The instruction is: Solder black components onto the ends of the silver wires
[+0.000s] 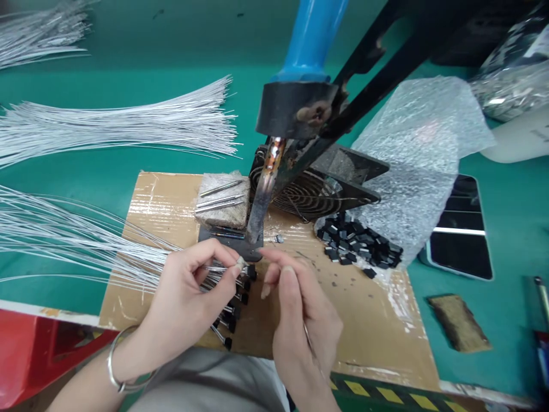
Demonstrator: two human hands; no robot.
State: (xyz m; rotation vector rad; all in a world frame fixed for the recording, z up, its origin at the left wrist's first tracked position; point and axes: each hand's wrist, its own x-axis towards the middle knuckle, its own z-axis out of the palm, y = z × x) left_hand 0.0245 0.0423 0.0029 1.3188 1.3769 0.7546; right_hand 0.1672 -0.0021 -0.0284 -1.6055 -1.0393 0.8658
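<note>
My left hand (193, 292) is closed in a pinch, thumb against forefinger, on a thin wire whose end is mostly hidden by the fingertips. Beneath and beside it, a bundle of white wires (141, 266) runs in from the left. Several of these end in black connector pieces (229, 323) on the cardboard. My right hand (306, 320) is curled a little to the right, around a thin metal rod (307, 337) that shows along the palm. Just above both hands points the dark tip (256, 223) of a blue-handled heating tool (309, 40), clamped in a black stand.
Metal rods lie on a pale block (223, 200). Behind the tip sits a fan (309, 194). A pile of small black pieces (358, 243) spills beside bubble wrap (412, 137). Further right are a phone (461, 252) and a brown pad (458, 323). Another wire bundle (120, 129) lies back left.
</note>
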